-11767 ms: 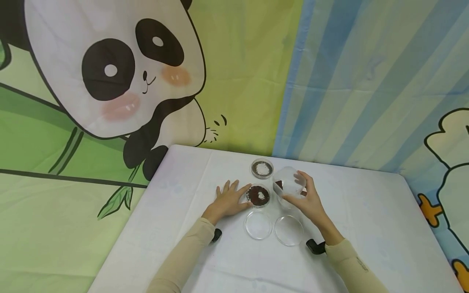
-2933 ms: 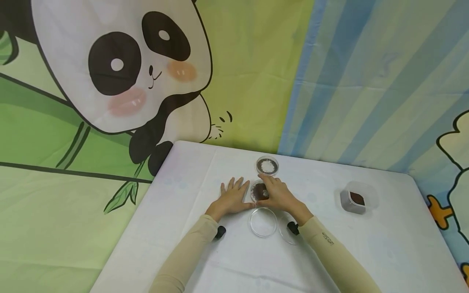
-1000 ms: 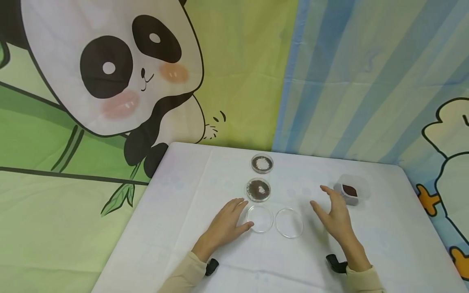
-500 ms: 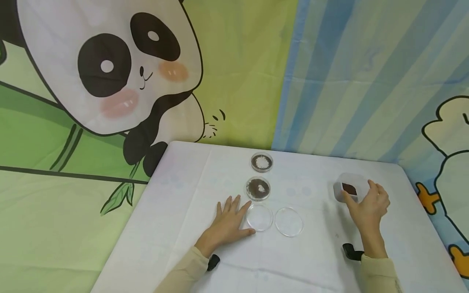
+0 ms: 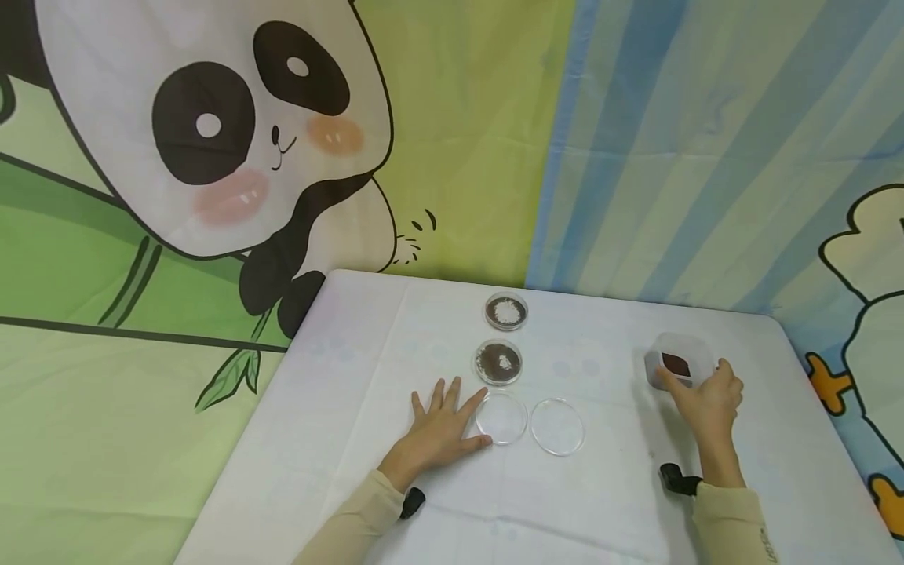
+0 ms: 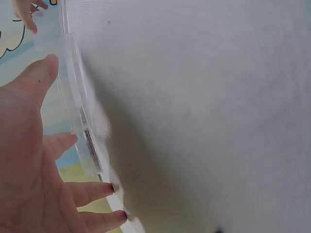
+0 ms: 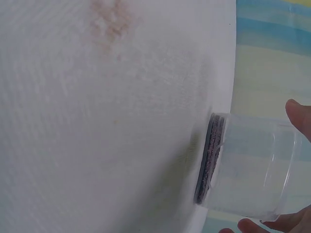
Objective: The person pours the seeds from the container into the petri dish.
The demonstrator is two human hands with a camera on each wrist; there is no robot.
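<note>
Two hands: left hand (image 5: 432, 434) spread; right hand (image 5: 708, 403) pinches tub (image 7: 250, 167); slippage could spill contents (image 7: 211, 160) near table's (image 5: 766, 377) far-right corner.

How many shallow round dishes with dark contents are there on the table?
2. The far dish, with a larger white patch, stands farthest back; the near dish stands in front of it, beyond the left hand. None seems hidden.

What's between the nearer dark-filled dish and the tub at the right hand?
In the head view, nothing stands between that dish and the tub; the stretch is bare white tablecloth with faint marks.
</note>
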